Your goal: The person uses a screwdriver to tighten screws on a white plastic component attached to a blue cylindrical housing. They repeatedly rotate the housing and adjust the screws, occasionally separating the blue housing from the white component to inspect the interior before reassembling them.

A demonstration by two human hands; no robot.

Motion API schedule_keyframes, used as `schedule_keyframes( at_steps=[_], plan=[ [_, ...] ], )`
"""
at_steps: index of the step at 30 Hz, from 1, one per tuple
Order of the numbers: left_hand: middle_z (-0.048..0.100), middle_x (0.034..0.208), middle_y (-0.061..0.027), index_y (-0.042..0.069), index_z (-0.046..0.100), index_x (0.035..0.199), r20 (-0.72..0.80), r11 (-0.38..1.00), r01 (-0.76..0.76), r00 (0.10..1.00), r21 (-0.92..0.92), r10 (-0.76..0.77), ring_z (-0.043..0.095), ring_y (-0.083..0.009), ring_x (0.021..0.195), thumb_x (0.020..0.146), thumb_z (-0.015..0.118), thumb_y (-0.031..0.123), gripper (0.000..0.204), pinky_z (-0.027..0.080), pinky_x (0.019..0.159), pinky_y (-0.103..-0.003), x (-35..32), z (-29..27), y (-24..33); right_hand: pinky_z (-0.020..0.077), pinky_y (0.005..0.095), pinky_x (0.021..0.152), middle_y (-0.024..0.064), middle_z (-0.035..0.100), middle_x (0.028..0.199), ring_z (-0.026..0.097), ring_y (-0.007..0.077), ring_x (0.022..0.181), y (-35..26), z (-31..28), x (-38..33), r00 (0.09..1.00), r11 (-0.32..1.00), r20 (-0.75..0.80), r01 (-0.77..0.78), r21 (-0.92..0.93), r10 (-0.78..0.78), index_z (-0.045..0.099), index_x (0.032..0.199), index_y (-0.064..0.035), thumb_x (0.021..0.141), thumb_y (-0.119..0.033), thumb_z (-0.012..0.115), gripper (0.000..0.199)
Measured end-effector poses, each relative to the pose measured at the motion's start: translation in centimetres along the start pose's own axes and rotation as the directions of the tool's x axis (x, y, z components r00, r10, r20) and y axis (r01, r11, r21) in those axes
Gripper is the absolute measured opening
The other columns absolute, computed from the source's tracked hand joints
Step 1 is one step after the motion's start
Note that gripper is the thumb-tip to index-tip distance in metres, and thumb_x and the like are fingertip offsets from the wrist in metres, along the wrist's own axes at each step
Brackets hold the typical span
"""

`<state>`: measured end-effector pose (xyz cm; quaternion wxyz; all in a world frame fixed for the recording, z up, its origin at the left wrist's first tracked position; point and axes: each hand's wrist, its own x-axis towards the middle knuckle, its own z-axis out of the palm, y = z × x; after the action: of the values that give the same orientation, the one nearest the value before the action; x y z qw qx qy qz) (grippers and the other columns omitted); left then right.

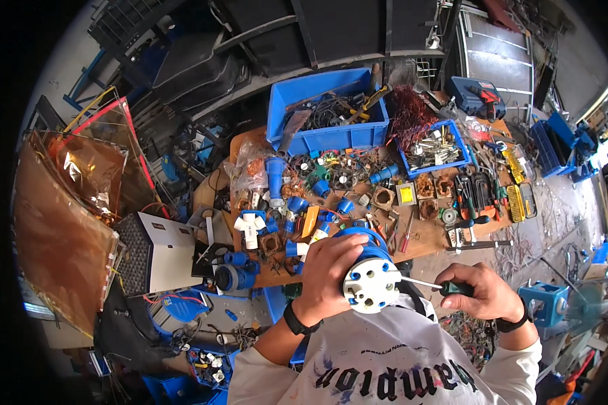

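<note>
My left hand [331,268] grips a round blue industrial plug [370,277] with its white pin face turned toward me, held just above my chest. In my right hand [485,294] is a screwdriver [431,285] with a dark green handle. Its thin shaft runs left, and the tip touches the right side of the white face. Both wrists wear black bands. Behind the plug lies the wooden workbench [429,237].
The bench is crowded with blue and white connector parts [297,209], copper coils, pliers and screwdrivers [476,192]. A big blue bin [327,111] of cables and a smaller blue tray [436,148] stand at its back. A white box [159,253] sits at left, a blue stool [544,300] at right.
</note>
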<state>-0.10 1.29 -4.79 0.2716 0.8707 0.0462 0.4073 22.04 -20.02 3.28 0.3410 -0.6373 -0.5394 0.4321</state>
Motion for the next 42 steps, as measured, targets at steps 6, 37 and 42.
schedule_keyframes(
  at_steps=[6,37,42],
  plan=[
    [0.065,0.127,-0.0178,0.007,0.046,0.134,0.044,0.995,-0.055,0.998,0.086,0.052,0.065,-0.0325,0.111,0.068,0.091,0.026,0.082,0.047,0.093,-0.047,0.7,0.6,0.6,0.0465,0.0326,0.059,0.0108,0.069,0.078,0.062,0.0202,0.062,0.4,-0.5,-0.9,0.996,0.996,0.013,-0.088,-0.013,0.089,0.067,0.107,-0.003,0.088,-0.024,0.08,0.031],
    [0.047,0.15,-0.0205,-0.002,0.035,0.15,0.054,0.397,0.456,0.708,-0.797,-0.704,0.056,-0.0278,0.129,0.076,0.083,0.052,0.104,0.048,0.107,-0.044,9.7,14.0,10.3,0.0441,0.0379,0.108,0.0136,0.05,0.141,0.051,0.0233,0.129,7.1,-3.9,-0.7,0.984,0.232,-0.176,0.168,0.958,0.015,0.028,0.149,0.0003,0.075,-0.036,0.091,0.104],
    [0.045,0.151,-0.0208,-0.004,0.035,0.15,-0.274,0.69,0.332,0.742,-0.643,-0.612,0.049,-0.0302,0.136,0.081,0.075,0.061,0.103,0.04,0.113,-0.044,11.3,12.4,10.8,0.0436,0.0417,0.11,0.0156,0.05,0.14,0.052,0.0258,0.13,6.5,-5.6,-0.8,0.979,0.274,-0.204,0.196,0.942,0.0,0.029,0.148,0.0005,0.076,-0.033,0.091,0.101]
  ],
)
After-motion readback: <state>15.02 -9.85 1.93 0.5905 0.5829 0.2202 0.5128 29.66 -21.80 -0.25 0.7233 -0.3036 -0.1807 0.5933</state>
